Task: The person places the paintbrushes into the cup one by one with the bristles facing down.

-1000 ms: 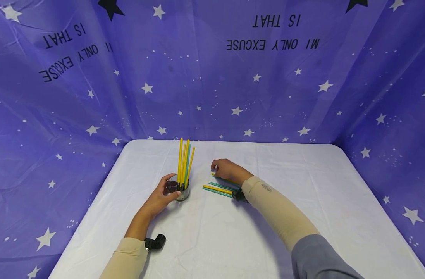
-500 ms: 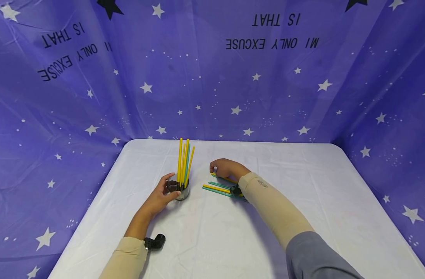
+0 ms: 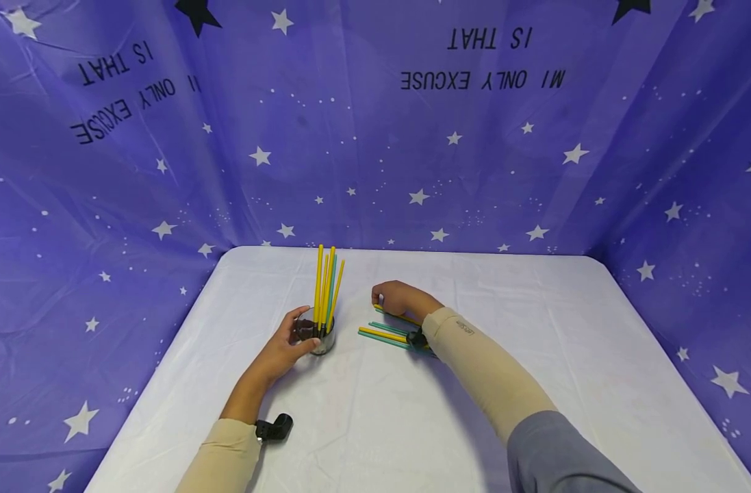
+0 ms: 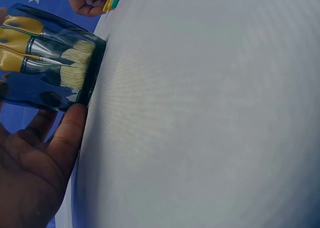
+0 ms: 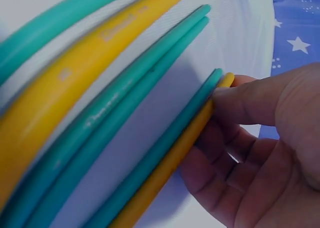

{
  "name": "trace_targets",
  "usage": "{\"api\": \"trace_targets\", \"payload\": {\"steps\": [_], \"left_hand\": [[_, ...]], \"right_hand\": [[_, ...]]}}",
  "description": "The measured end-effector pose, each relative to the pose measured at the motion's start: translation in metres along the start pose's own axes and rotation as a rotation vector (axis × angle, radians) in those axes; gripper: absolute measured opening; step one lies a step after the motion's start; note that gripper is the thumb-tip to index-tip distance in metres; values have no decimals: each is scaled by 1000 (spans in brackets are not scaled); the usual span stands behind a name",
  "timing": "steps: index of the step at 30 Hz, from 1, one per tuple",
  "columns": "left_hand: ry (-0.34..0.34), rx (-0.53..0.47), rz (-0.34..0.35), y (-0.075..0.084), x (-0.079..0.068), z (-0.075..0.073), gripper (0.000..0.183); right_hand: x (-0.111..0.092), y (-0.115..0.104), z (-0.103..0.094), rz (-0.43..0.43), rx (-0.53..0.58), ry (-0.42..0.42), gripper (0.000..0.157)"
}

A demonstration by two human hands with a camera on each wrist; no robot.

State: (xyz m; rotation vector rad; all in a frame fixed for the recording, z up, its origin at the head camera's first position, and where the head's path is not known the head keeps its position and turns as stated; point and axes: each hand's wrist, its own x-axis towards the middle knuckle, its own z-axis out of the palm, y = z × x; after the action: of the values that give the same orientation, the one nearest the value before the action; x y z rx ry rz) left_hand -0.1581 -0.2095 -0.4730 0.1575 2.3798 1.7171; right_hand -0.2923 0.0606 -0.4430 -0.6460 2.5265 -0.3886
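Note:
A clear glass (image 3: 326, 344) stands upright at mid-table, holding several paintbrushes (image 3: 317, 287), bristles down and mostly yellow-handled. My left hand (image 3: 283, 352) grips this glass from the left, thumb low on its near side. The pale bristles (image 4: 75, 73) show through the wall in the left wrist view. To the right, my right hand (image 3: 401, 296) pinches the handle end of a yellow paintbrush (image 5: 165, 173) between thumb and finger. A teal paintbrush (image 5: 155, 148) lies right alongside it. The heads of these two are outside the right wrist view.
Nearer to me, a yellow paintbrush (image 3: 381, 335) and several teal paintbrushes (image 5: 107, 110) lie roughly parallel on the white table (image 3: 363, 424), partly under my right wrist. A purple star-printed curtain (image 3: 375, 150) surrounds the table's back and sides.
My right hand has shifted slightly left and closed its fingers at the end of the yellow paintbrush. My left hand and the glass have stayed in place.

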Motion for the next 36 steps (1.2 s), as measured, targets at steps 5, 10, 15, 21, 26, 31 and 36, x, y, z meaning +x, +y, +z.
{"api": "trace_targets", "payload": {"steps": [5,10,15,21,26,31,36], "left_hand": [[-7,-8,3,14,-8,1,76],[5,-1,11,3,-2,1,76],[3,-9,16,13,-7,1,75],[-18,-5,7,34,-17,1,74],[-26,1,-5,35,-16,-1,75],[-27,4,-9,34,-15,0,76],[-27,0,-2,34,-15,1,76]], "right_hand": [[-5,2,-4,-6,10,29,22],[-11,5,-12,-15,21,47,24],[-17,4,-23,-41,59,54,27],[-28,-1,-38,-122,100,109,24],[-37,-9,-49,-167,151,152,22],[-47,-18,-55,-198,178,202,22],[-60,-27,-60,-208,275,231,23]]}}
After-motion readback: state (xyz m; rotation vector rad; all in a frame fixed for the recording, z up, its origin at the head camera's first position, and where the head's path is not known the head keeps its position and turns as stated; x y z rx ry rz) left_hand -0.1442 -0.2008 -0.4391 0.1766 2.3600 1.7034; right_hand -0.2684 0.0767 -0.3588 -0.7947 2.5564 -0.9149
